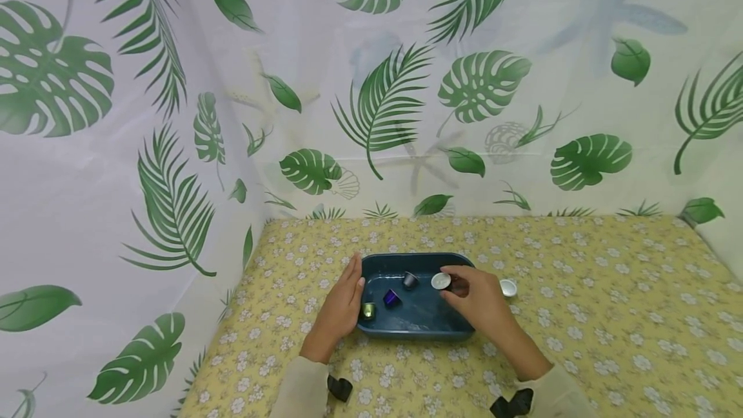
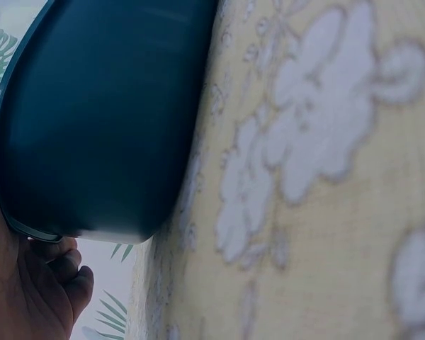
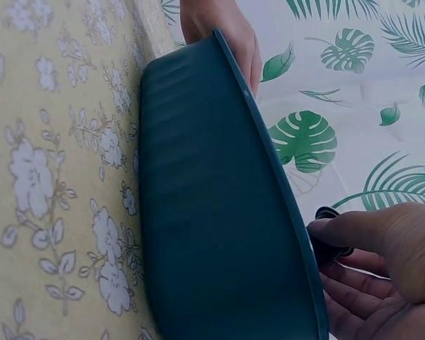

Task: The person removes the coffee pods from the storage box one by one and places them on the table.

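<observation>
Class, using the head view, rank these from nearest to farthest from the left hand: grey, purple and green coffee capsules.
1. Green coffee capsule: beside the left hand, at the tray's left end.
2. Purple coffee capsule: right of green.
3. Grey coffee capsule: farther right, toward the far side.

left sleeve (image 1: 298, 392): cream, behind the fingers (image 1: 350, 273) | right sleeve (image 1: 560, 395): matching cream | wrist pieces (image 1: 340, 388): black, blocky, beside each sleeve's end, behind the fingers

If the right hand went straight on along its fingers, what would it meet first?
Probably the gray capsule in the blue tray, left of the white-topped capsule the right hand pinches. The hand's height is unclear, so it might pass over.
</observation>
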